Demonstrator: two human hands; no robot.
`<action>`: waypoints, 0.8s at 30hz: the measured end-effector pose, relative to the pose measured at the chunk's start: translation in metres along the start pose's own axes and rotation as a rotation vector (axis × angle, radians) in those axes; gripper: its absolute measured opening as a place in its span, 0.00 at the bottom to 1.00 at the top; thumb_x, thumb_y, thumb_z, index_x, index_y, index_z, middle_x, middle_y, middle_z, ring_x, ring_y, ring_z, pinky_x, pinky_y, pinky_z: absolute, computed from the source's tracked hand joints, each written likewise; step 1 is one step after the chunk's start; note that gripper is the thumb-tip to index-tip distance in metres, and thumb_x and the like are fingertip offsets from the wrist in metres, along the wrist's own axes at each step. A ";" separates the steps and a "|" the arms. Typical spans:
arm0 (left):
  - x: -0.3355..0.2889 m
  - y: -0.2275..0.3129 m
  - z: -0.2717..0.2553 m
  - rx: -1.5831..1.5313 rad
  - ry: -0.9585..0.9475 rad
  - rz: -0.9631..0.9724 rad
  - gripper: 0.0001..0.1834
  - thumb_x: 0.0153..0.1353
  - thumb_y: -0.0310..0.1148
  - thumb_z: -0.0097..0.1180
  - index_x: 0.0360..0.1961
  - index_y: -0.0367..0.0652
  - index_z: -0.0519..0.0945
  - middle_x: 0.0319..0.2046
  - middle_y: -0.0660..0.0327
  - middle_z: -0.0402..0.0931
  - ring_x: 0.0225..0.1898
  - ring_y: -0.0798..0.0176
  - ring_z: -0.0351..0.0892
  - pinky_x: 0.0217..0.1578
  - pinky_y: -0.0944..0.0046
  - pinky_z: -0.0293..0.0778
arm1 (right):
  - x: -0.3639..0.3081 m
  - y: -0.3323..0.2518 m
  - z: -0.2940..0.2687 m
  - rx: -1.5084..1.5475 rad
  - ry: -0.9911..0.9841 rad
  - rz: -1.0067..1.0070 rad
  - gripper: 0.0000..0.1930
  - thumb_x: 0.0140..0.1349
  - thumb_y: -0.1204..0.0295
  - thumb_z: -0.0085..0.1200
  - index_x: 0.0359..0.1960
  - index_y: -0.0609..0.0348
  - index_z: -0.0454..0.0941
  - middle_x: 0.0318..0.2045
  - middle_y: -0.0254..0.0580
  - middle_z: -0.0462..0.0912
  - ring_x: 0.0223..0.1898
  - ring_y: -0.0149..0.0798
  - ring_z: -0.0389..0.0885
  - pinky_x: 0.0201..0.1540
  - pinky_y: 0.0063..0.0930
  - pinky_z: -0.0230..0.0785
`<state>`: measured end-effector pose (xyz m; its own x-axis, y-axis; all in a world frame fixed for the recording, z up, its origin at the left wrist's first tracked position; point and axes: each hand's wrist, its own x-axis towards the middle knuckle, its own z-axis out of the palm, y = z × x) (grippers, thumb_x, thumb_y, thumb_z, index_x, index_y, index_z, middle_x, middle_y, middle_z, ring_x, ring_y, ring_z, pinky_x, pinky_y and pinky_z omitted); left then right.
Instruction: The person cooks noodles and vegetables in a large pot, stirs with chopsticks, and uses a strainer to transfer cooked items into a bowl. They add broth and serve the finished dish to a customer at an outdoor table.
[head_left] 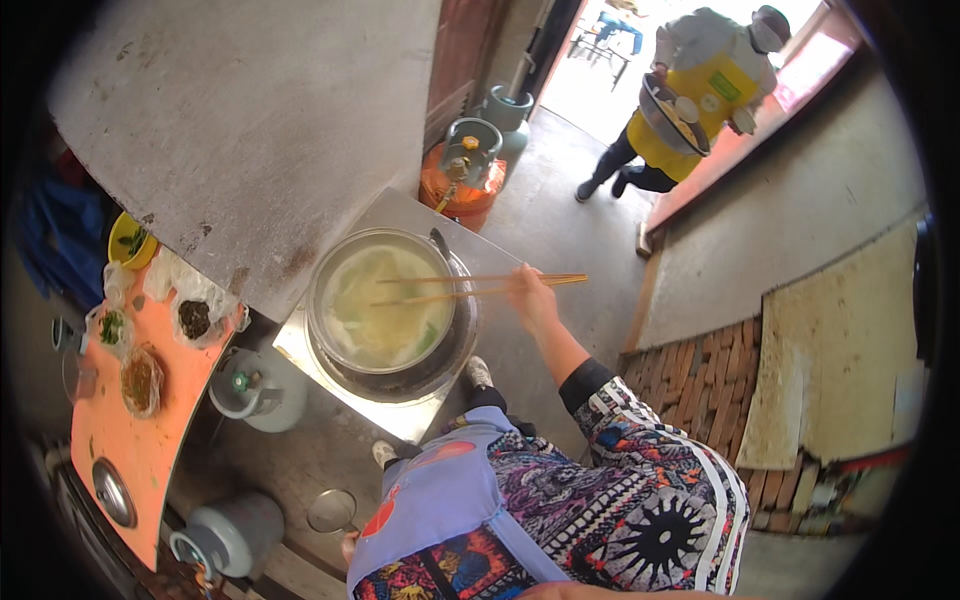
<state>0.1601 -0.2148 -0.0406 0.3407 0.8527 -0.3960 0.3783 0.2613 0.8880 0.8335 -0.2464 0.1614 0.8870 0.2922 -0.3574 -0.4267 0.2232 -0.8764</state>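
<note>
My right hand is closed around a pair of long wooden chopsticks. Their tips reach into cloudy, pale yellow-green liquid inside a large round metal pot. The pot sits in a dark-ringed opening of a metal-topped stove. Some green pieces show in the liquid near the pot's right side. Down by my left side, my left hand shows only in part beside my apron. It grips the handle of a round mesh strainer, which hangs low above the floor.
An orange table at left bears bagged foods, a yellow bowl and a metal lid. Gas cylinders stand beside it, with others beyond the stove. A person in a yellow apron carries a basin near the doorway.
</note>
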 end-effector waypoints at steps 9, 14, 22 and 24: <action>0.082 0.041 -0.139 0.124 -0.324 -0.199 0.12 0.56 0.37 0.52 0.22 0.39 0.71 0.25 0.56 0.73 0.29 0.56 0.74 0.39 0.58 0.72 | -0.111 0.051 0.015 0.189 0.277 -0.095 0.13 0.65 0.58 0.48 0.34 0.54 0.74 0.23 0.38 0.79 0.16 0.29 0.75 0.19 0.21 0.69; 0.106 0.069 -0.177 0.164 -0.409 -0.201 0.12 0.56 0.36 0.52 0.23 0.39 0.72 0.25 0.56 0.73 0.29 0.55 0.74 0.39 0.58 0.72 | -0.136 0.068 0.013 0.253 0.325 -0.121 0.13 0.65 0.58 0.48 0.33 0.53 0.74 0.23 0.39 0.80 0.16 0.28 0.75 0.17 0.18 0.69; 0.136 0.093 -0.197 0.230 -0.471 -0.191 0.11 0.55 0.36 0.53 0.24 0.39 0.72 0.26 0.55 0.74 0.29 0.55 0.75 0.38 0.58 0.72 | -0.165 0.078 0.024 0.277 0.299 -0.188 0.13 0.66 0.60 0.46 0.35 0.57 0.74 0.22 0.40 0.80 0.17 0.29 0.76 0.19 0.19 0.70; 0.142 0.097 -0.198 0.243 -0.485 -0.190 0.11 0.55 0.36 0.53 0.24 0.39 0.73 0.26 0.55 0.74 0.29 0.55 0.75 0.38 0.58 0.72 | -0.168 0.078 0.026 0.270 0.292 -0.206 0.13 0.66 0.60 0.46 0.35 0.57 0.74 0.23 0.39 0.80 0.17 0.29 0.76 0.19 0.19 0.70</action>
<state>0.0750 0.0214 0.0358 0.5815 0.4811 -0.6561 0.6391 0.2288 0.7343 0.6465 -0.2536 0.1619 0.9543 -0.0500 -0.2948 -0.2326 0.4953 -0.8370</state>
